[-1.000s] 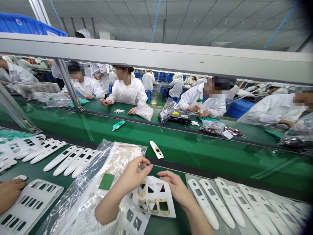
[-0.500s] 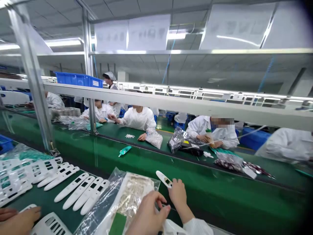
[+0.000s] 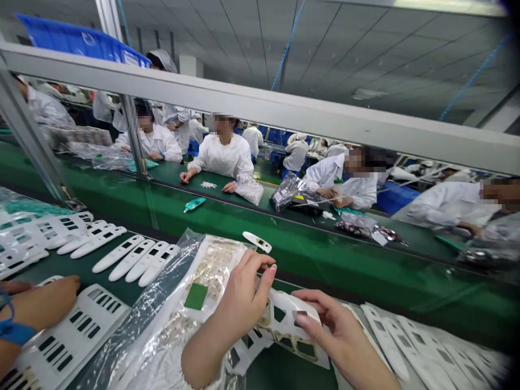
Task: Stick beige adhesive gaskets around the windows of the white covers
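My right hand (image 3: 339, 333) grips a white sheet with square cutouts (image 3: 286, 303), its thumb on the front and its fingers at the top edge. My left hand (image 3: 246, 290) is beside the sheet, thumb and forefinger drawn together in a pinch; anything between them is too small to make out. Beneath my left forearm lies a clear plastic bag (image 3: 162, 309) with pale sheets of small parts and a green square (image 3: 196, 296). Beyond my left hand, a white elongated casing with a small window (image 3: 257, 241) rests on the green belt (image 3: 317, 254).
Several white casings (image 3: 150, 262) lie in a row at left, more (image 3: 422, 341) at right. Another person's hand (image 3: 44, 303) is over a slotted white panel (image 3: 87, 319). A metal rail (image 3: 244, 103) crosses ahead. People in white coats work across the belt.
My right hand has let go of the white casing, leaving it on the belt, and has come back to grip the white sheet. The view has tilted downward.
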`<action>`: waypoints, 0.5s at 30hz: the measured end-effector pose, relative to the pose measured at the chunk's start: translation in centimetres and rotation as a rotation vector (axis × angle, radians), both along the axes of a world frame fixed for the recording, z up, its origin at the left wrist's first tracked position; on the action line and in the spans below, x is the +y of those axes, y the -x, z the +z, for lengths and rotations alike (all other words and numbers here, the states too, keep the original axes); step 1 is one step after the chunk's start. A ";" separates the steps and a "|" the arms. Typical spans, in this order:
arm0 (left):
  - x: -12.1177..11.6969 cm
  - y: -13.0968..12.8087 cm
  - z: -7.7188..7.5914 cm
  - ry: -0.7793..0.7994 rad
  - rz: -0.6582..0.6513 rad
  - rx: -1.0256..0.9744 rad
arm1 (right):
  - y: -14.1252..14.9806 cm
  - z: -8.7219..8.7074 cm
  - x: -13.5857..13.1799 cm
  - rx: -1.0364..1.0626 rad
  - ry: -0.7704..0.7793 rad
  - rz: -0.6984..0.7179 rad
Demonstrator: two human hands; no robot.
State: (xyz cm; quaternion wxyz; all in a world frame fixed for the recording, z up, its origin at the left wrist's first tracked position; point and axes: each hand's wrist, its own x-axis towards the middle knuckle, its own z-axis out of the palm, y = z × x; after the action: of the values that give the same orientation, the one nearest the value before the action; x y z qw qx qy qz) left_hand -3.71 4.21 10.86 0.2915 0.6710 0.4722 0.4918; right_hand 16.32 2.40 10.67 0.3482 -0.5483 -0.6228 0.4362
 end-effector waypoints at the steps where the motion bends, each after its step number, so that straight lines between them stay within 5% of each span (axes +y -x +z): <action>1: -0.4 -0.3 0.2 -0.012 -0.019 0.003 | 0.2 0.2 -1.2 0.051 0.015 -0.022; 7: -1.3 -0.2 0.7 -0.141 -0.035 -0.025 | 0.3 0.1 -3.7 0.375 0.003 -0.222; 15: -0.8 -0.3 0.3 0.081 -0.065 -0.170 | -1.8 -0.4 -1.6 0.395 -0.009 -0.219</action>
State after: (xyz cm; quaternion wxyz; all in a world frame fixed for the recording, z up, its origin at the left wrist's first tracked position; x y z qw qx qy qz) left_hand -3.44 3.40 11.15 0.3731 0.6297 0.4430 0.5177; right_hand 18.08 0.76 10.28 0.5110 -0.5151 -0.4814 0.4918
